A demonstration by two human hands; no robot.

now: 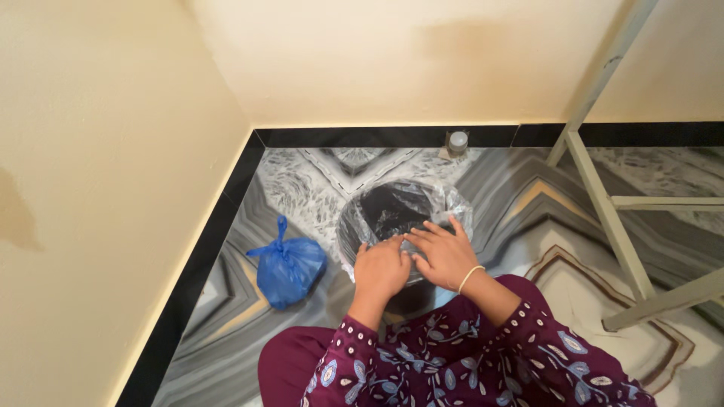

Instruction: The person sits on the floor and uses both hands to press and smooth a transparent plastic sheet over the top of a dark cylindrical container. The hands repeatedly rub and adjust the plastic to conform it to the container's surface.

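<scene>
Both hands on the near rim of a dark round bin [392, 215], which sits on the patterned marble floor [528, 226] near the room corner. Clear plastic liner [449, 202] is draped over the bin mouth. Left hand [381, 267]: fingers curled together, pressing liner at the rim. Right hand [445, 252]: fingers spread apart, flat on the liner, thin bangle at the wrist. Knotted blue bag [286, 267] on the floor left of the bin, apart from it. Small grey-capped jar [457, 142] by the far wall. Pale metal frame legs [603, 196] at right.
</scene>
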